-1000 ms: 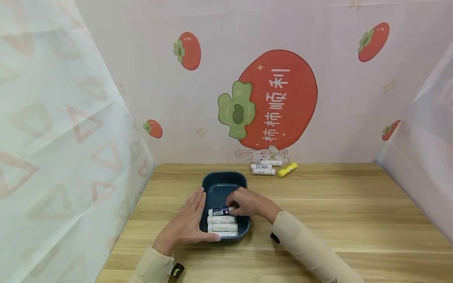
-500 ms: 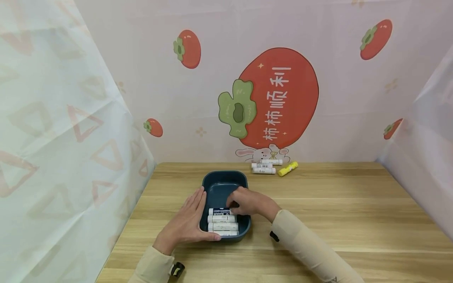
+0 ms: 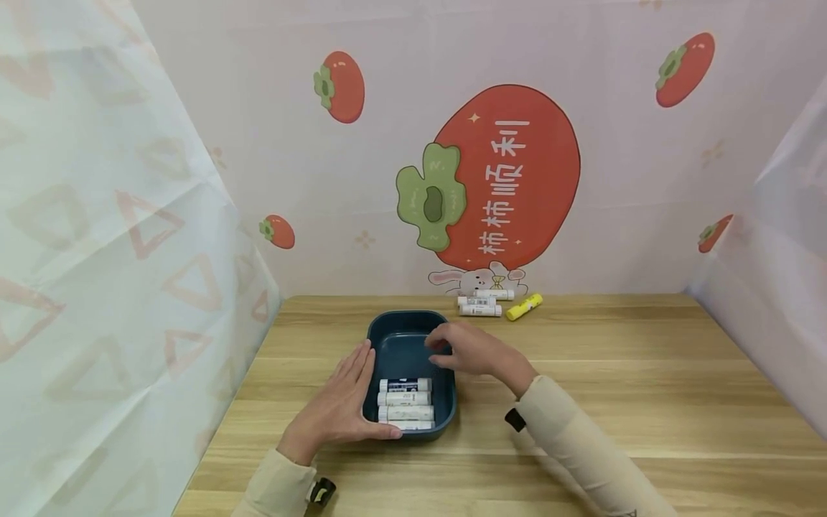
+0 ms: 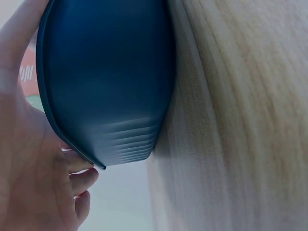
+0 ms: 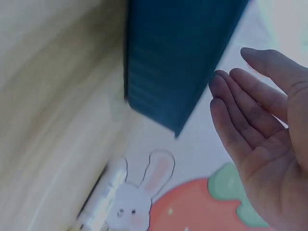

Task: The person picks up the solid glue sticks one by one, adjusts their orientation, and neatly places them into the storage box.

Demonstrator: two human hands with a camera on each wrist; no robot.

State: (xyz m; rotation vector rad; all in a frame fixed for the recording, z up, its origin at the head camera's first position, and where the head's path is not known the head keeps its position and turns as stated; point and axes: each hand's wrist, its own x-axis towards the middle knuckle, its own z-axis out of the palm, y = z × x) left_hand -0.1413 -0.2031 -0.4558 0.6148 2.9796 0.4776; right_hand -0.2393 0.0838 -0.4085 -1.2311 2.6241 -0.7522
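Head view: right hand (image 3: 474,350) is now up and away from the dark-labelled tube (image 3: 405,385); half a second earlier its fingertips sat at that tube's right end and covered it. The end now shows fully, and the tube lies in the blue tray (image 3: 402,355), parallel to three white tubes (image 3: 405,413) on its near side. The left hand (image 3: 342,406) has not shifted. Right hand pose: above the tray's right rim, fingers bent, thumb apart from them, nothing between. Forearm slants in from the lower right. Left hand pose: fingers straight, together, laid along the tray's left side; thumb reaches across the near rim, partly hiding the nearest tube. At the back of the table (image 3: 581,431), well apart from the tray, lie a group of white-capped tubes (image 3: 480,311) and, just to their right, one yellow tube (image 3: 525,306).

Left wrist view: the palm faces the tray's outer wall, with some fingertips touching the rim at the corner. Tray contents are hidden here.

Right wrist view: the hand is loosely spread, palm visible, fingers gently curved, thumb standing off. It holds nothing; whether a fingertip touches the tray rim, cannot tell.
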